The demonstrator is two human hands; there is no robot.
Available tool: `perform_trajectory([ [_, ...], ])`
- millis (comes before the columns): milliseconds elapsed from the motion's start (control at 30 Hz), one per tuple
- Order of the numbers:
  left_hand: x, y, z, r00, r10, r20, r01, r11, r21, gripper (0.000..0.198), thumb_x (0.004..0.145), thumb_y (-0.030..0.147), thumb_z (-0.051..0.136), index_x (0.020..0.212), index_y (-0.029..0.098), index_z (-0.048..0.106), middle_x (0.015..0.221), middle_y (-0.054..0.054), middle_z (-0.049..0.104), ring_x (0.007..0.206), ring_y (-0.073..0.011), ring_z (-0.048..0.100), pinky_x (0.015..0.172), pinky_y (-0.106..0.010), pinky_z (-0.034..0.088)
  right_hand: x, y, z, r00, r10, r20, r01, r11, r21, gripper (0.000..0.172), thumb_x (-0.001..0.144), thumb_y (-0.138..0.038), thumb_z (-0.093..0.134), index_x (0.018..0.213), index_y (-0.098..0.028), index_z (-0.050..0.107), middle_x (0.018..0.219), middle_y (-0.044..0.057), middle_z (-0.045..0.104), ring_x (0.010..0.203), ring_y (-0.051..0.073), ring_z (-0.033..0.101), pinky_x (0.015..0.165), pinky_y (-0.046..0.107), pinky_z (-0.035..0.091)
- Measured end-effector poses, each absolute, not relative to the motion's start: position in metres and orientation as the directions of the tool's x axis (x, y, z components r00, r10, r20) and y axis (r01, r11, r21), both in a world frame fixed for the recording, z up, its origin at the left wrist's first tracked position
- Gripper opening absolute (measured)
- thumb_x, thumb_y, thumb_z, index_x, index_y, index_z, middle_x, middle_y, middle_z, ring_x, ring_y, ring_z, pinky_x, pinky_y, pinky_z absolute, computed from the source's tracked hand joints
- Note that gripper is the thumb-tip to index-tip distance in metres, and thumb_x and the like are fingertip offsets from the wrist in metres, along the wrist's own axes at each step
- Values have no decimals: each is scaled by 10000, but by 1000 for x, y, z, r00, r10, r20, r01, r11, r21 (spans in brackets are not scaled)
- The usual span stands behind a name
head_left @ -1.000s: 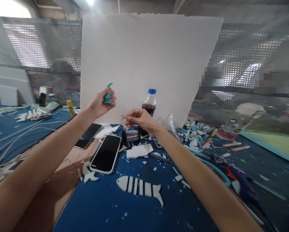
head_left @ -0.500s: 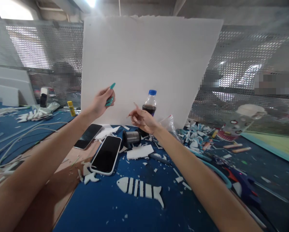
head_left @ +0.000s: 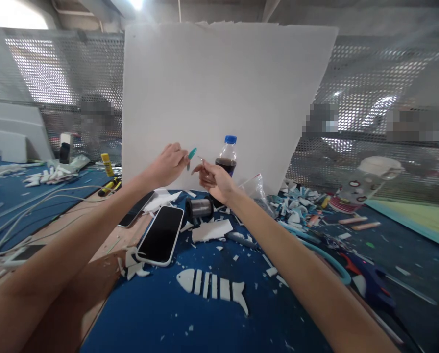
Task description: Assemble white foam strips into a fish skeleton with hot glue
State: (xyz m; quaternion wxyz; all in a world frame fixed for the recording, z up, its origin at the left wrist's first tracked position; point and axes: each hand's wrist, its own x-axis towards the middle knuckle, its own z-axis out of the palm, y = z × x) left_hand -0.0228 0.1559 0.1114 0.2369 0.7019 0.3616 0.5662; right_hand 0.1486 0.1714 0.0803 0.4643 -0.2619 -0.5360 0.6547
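My left hand (head_left: 168, 165) is closed round a small teal-handled tool (head_left: 192, 153), whose tip points right. My right hand (head_left: 212, 177) is raised just beside it, fingers pinched on a thin strand (head_left: 201, 159) that is hard to make out. The two hands nearly meet in front of a big white foam board (head_left: 227, 88). Below them on the blue mat (head_left: 160, 318) lie a small metal spool (head_left: 199, 207), a white-edged phone (head_left: 161, 234) and a white fish-skeleton cutout (head_left: 212, 285).
A cola bottle with a blue cap (head_left: 227, 158) stands behind my right hand. A second phone (head_left: 131, 214), foam scraps (head_left: 296, 206), a glue gun (head_left: 366, 287), a cup (head_left: 368, 181) and white cables (head_left: 28, 215) lie around. Perforated metal screens close the back.
My left hand has come down and to the right with the teal tool. My right hand has lifted off the spool, and the two hands have come together.
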Motion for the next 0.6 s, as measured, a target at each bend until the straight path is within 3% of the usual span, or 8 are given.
perform_trajectory([
  [100, -22, 162, 107, 118, 829, 547, 215, -559, 801, 202, 800, 115, 649, 613, 158, 587, 729, -8, 550, 858, -165, 541, 873, -309, 435, 147, 170, 82, -388, 915, 116, -345, -27, -938, 258, 942, -334, 548, 1111, -146, 595, 1049, 67, 637, 834, 160, 639, 711, 332, 554],
  [167, -19, 164, 101, 120, 872, 475, 176, -489, 854, 88, 859, 220, 618, 817, 143, 629, 908, -28, 623, 880, -157, 583, 835, -347, 496, 145, 168, 82, -359, 929, 91, -365, -50, -930, 291, 936, -327, 557, 1172, -157, 577, 1149, 85, 614, 941, 195, 633, 791, 386, 548],
  [200, -17, 165, 98, 119, 893, 434, 148, -448, 882, 137, 880, 265, 598, 933, 143, 627, 1000, -45, 633, 900, -162, 601, 821, -363, 518, 143, 167, 82, -346, 935, 77, -375, -63, -925, 301, 935, -325, 559, 1187, -161, 572, 1173, 89, 606, 967, 204, 628, 810, 400, 543],
  [300, -6, 165, 87, 109, 949, 298, 33, -303, 953, 275, 908, 334, 557, 1118, 161, 589, 1138, -81, 616, 964, -187, 619, 831, -388, 542, 138, 164, 79, -318, 947, 36, -409, -103, -907, 312, 934, -324, 560, 1203, -165, 566, 1201, 94, 594, 997, 214, 621, 833, 416, 535],
  [433, 6, 165, 76, 100, 982, 159, -145, -144, 979, 322, 910, 343, 552, 1177, 163, 564, 1186, -93, 597, 1004, -203, 613, 852, -411, 540, 132, 164, 74, -285, 958, 13, -457, -124, -881, 304, 938, -328, 552, 1200, -174, 570, 1212, 95, 592, 1003, 212, 618, 841, 415, 533],
  [600, 11, 167, 73, 97, 988, 117, -309, -82, 948, 337, 906, 343, 558, 1189, 160, 556, 1197, -94, 592, 1018, -210, 610, 858, -421, 537, 128, 171, 71, -244, 970, 6, -480, -115, -870, 306, 934, -314, 561, 1206, -172, 567, 1217, 95, 589, 1011, 216, 617, 845, 420, 533],
])
